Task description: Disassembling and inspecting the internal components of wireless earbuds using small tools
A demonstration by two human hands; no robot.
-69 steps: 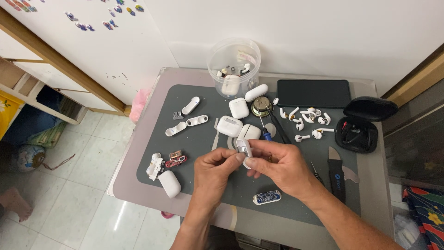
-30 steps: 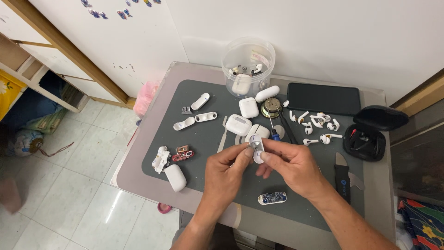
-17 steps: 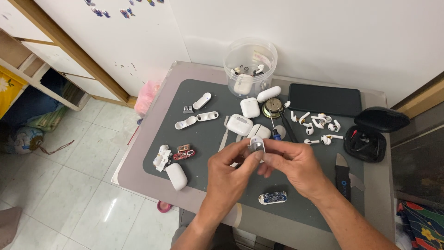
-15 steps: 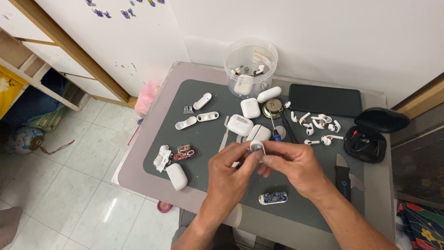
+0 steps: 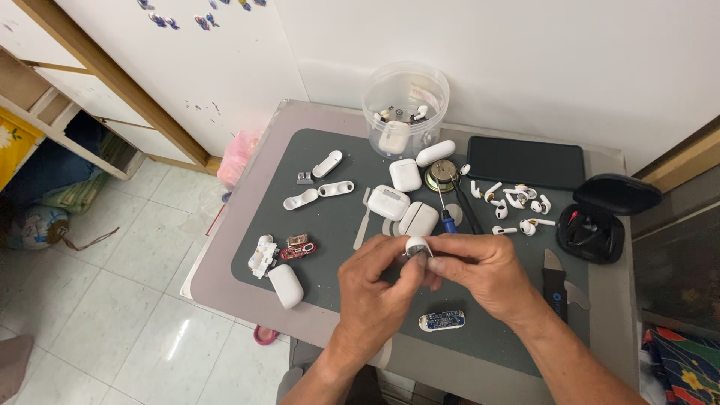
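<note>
Over the grey mat (image 5: 337,247) at centre, we pinch a small white earbud part (image 5: 417,246) between both grips: left hand (image 5: 375,289) closed on it from 7 o'clock, right hand (image 5: 480,274) from 4 o'clock. Blue circuit board (image 5: 441,320) lies at 6 o'clock on the worktop (image 5: 232,262).

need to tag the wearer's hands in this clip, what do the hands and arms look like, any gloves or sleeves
Both are bare: no gloves, and no sleeves on the forearms as far as the frame shows. The left hand and right hand show no rings, watch or wristband on the sides in view. Short nails; the forearms run out at the bottom edge.
</note>
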